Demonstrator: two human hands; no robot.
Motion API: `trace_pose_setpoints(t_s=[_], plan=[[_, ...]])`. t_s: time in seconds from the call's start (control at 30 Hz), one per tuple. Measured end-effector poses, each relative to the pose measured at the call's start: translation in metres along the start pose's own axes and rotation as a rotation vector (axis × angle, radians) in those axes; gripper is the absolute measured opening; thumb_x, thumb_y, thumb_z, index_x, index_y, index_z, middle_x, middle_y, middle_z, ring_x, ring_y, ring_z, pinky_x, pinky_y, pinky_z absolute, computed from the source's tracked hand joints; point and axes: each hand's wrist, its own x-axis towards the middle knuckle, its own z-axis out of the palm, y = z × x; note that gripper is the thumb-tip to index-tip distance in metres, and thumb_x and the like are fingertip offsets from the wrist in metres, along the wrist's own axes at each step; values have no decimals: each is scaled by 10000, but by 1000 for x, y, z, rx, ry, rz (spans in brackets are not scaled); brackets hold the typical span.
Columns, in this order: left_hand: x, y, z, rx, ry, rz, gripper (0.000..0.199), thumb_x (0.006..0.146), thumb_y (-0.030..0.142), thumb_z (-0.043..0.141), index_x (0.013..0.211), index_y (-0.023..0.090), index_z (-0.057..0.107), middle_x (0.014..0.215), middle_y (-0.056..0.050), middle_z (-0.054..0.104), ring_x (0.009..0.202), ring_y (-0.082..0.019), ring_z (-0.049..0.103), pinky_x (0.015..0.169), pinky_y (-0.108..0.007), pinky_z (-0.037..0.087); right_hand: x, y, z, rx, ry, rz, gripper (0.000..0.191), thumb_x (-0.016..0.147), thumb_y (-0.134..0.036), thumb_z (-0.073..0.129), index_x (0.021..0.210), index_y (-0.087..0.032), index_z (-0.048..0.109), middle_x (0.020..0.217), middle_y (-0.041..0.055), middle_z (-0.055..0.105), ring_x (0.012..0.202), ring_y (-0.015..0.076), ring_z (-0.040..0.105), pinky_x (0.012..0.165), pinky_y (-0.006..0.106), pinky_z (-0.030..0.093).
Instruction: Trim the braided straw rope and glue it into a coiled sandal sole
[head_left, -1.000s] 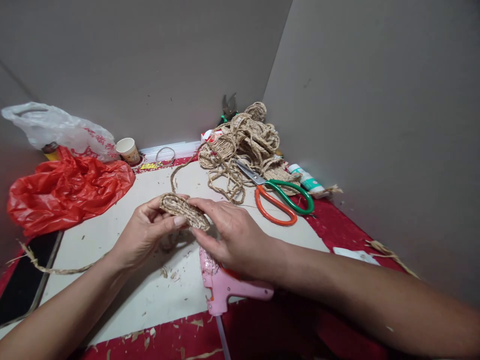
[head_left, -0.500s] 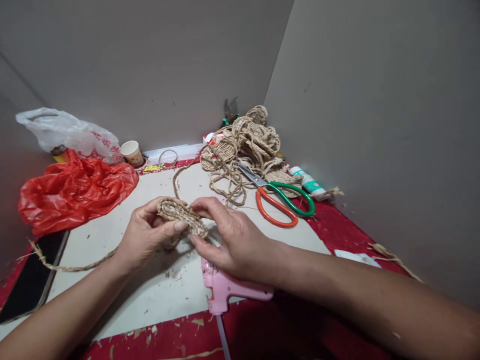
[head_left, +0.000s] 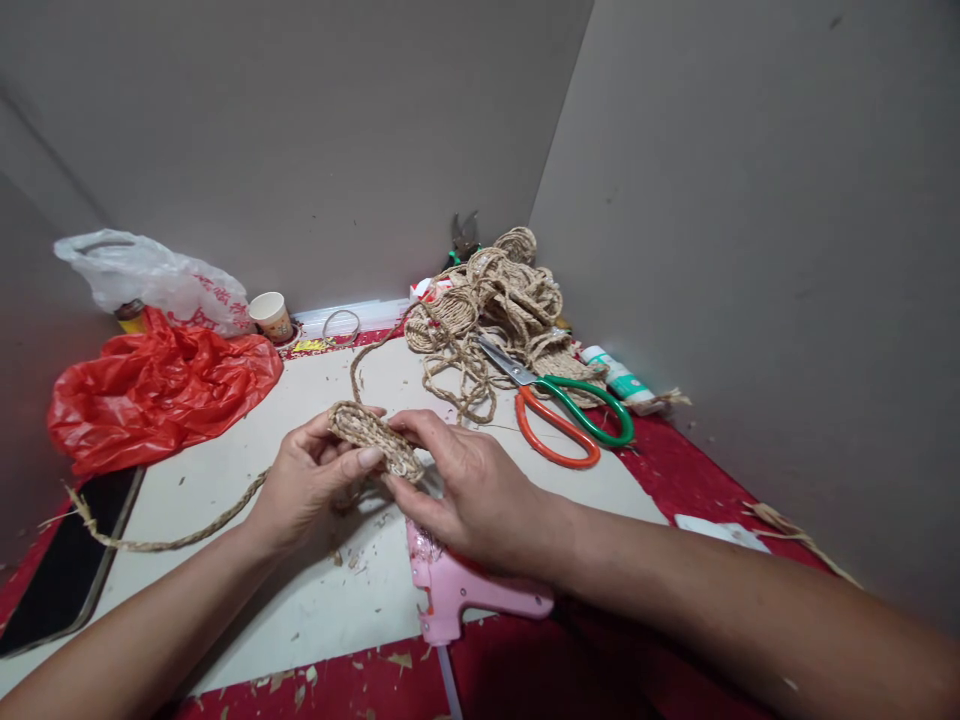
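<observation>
Between my two hands is a small oblong coil of braided straw rope (head_left: 373,437), tilted so its wound top faces me. My left hand (head_left: 311,477) grips its left end, thumb pressed along the near side. At the other end, my right hand (head_left: 472,490) pinches the coil between thumb and fingers. A loose rope tail (head_left: 187,540) trails out to the left, its end frayed. Under my right hand lies a pink glue gun (head_left: 457,595) with a glue stick projecting from its back. Scissors (head_left: 555,400) with one green and one orange handle rest beyond my right hand.
A heap of braided rope (head_left: 502,310) lies at the back, with pliers (head_left: 465,235) behind it. To the left are a red plastic bag (head_left: 165,395), a white bag (head_left: 157,275), a paper cup (head_left: 271,317) and a dark flat panel (head_left: 67,560). Straw scraps litter the white board (head_left: 300,600).
The whole view has shifted slightly, moving things a little right and down. Both hands keep hold of the coil, which has turned only slightly.
</observation>
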Motion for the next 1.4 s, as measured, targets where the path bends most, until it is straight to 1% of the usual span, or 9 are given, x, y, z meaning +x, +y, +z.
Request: trace_pose_setpoints(t_s=[0.13, 0.37, 0.53, 0.67, 0.8, 0.93, 1.13, 1.27, 1.4], plan=[[3, 7, -1, -29, 23, 64, 439, 739, 247, 798, 1163, 287, 689, 842, 12, 708, 707, -104, 657, 680, -205, 550, 1, 0, 0, 1, -21, 42, 373, 848, -209, 582, 1197, -102, 499, 997, 150, 713, 939, 284, 701, 795, 403, 557], [6, 9, -9, 50, 44, 92, 221, 762, 268, 778, 979, 235, 750, 777, 5, 700, 681, -99, 647, 675, -194, 545, 2, -2, -2, 37, -57, 72, 371, 848, -223, 575, 1192, -97, 515, 986, 142, 713, 918, 277, 704, 796, 401, 556], [1, 5, 0, -34, -6, 36, 454, 729, 263, 804, 1166, 266, 681, 857, 7, 691, 717, -108, 646, 689, -214, 549, 1, -2, -1, 19, -27, 82, 399, 849, -241, 574, 1216, -104, 499, 1011, 140, 710, 926, 277, 703, 782, 393, 553], [-1, -2, 6, -42, 5, -64, 240, 713, 195, 812, 941, 188, 739, 741, 5, 689, 679, -99, 638, 685, -194, 528, 1, -2, 0, -13, -79, 91, 437, 856, -249, 596, 1253, -106, 481, 1016, 131, 716, 924, 278, 704, 780, 396, 554], [2, -3, 3, -26, 34, -72, 195, 743, 225, 787, 924, 173, 739, 841, -29, 736, 753, -133, 664, 722, -224, 530, 4, -3, -7, -110, -73, -4, 454, 852, -260, 632, 1257, -103, 499, 1145, 157, 684, 1023, 276, 669, 866, 413, 539], [8, -1, -2, -43, 48, -39, 202, 756, 241, 769, 946, 179, 742, 914, -43, 746, 786, -148, 671, 759, -253, 531, -3, -8, -27, -256, -17, -85, 464, 888, -274, 583, 1313, -122, 477, 1277, 179, 623, 1169, 282, 599, 959, 452, 505], [15, -5, -11, -63, 63, -42, 226, 741, 251, 770, 958, 190, 753, 940, -41, 744, 768, -137, 655, 710, -241, 524, -48, -14, -46, -360, -226, -5, 380, 904, -332, 578, 1227, -132, 566, 1184, 165, 666, 1042, 278, 649, 867, 432, 553], [17, -8, -14, -81, 72, -50, 256, 741, 247, 762, 990, 189, 748, 923, -36, 740, 739, -127, 645, 687, -244, 528, -74, -13, -30, -403, -462, 103, 464, 856, -308, 638, 1273, -119, 562, 1174, 182, 647, 1037, 317, 633, 849, 474, 549], [18, -10, -15, -106, 81, -50, 221, 727, 244, 769, 935, 173, 740, 892, -34, 731, 727, -126, 640, 659, -242, 528, -79, -13, -19, -262, -571, 185, 376, 880, -189, 560, 1255, -181, 567, 1096, 114, 655, 971, 254, 644, 834, 411, 542]])
